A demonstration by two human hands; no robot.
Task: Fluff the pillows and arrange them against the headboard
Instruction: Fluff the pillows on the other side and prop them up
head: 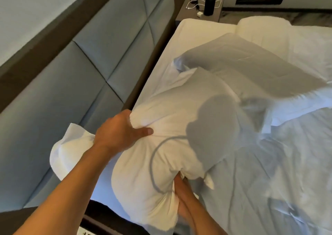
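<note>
I hold a plump white pillow [152,155] above the near end of the bed. My left hand [118,129] grips its left side, thumb pressed into the fabric. My right hand [181,197] clutches the pillow's lower right edge, fingers buried in the cloth. A second white pillow [239,62] lies across the mattress further back, partly in shadow. Another white pillow [70,145] leans against the padded grey headboard [80,69] on the left, behind my left forearm.
A rumpled white duvet [278,172] covers the right side of the bed. A bedside table [183,10] at the far end carries a black cylinder [210,4] and charger cables. The bare mattress sheet [190,35] shows along the headboard.
</note>
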